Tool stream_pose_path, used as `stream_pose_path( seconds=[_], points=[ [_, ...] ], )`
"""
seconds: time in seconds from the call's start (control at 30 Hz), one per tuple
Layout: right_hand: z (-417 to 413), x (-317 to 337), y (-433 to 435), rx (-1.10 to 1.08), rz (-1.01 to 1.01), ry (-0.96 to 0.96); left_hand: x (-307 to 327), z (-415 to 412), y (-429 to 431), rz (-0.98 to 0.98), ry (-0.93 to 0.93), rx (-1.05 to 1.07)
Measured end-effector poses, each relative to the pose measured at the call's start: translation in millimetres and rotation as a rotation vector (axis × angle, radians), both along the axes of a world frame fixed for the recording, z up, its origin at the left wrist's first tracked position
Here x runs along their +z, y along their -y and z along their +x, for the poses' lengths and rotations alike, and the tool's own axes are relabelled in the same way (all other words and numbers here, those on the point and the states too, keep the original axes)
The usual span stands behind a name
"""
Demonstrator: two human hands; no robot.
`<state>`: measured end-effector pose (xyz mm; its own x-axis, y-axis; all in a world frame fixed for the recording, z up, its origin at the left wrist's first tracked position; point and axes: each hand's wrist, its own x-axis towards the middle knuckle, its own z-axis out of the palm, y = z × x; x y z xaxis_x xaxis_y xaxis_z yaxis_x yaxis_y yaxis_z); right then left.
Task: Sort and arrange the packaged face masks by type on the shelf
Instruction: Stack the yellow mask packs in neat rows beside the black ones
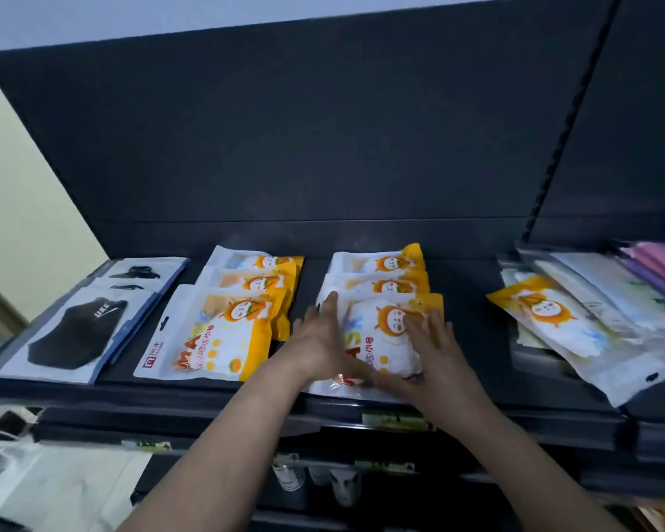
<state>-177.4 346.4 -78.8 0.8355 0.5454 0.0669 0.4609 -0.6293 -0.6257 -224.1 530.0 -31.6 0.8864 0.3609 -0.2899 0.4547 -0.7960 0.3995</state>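
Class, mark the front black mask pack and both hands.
front black mask pack (75,335), head view, on the dark mask
left hand (319,339), head view, back of hand
right hand (434,351), head view, back of hand

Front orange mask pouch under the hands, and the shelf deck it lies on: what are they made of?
The front orange mask pouch looks like glossy printed plastic film: it catches the light and wrinkles softly around its bulging contents. The shelf deck is dark, matte, flat and rigid, probably painted metal, though a laminate board can't be ruled out from this view.
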Motion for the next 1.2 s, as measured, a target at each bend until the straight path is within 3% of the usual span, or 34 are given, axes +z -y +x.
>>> stream_pose_path(
  seconds=[0.1,0.33,0.5,0.6,0.73,1.0,1.2],
  points=[
    [0,-2,-2,-0.016,-0.021,0.001,-4,5,-3,0.045,0.031,-0.022],
    [10,-3,-10,-0.038,-0.081,0.047,-9,8,-8,-0.100,0.178,-0.054],
    [4,6,2,-0.047,0.002,0.022,-4,4,5,0.036,0.164,-0.042],
    [2,13,20,-0.097,0.012,0.151,5,12,24,0.061,0.315,-0.101],
    [13,18,59,-0.199,-0.137,0.290,12,35,65,-0.115,0.503,-0.159],
    [40,24,145,-0.349,-0.201,0.409,8,88,154,-0.168,0.458,-0.260],
    [52,20,181,-0.373,-0.145,0.318,0,120,195,-0.411,0.345,0.039]
  ],
)
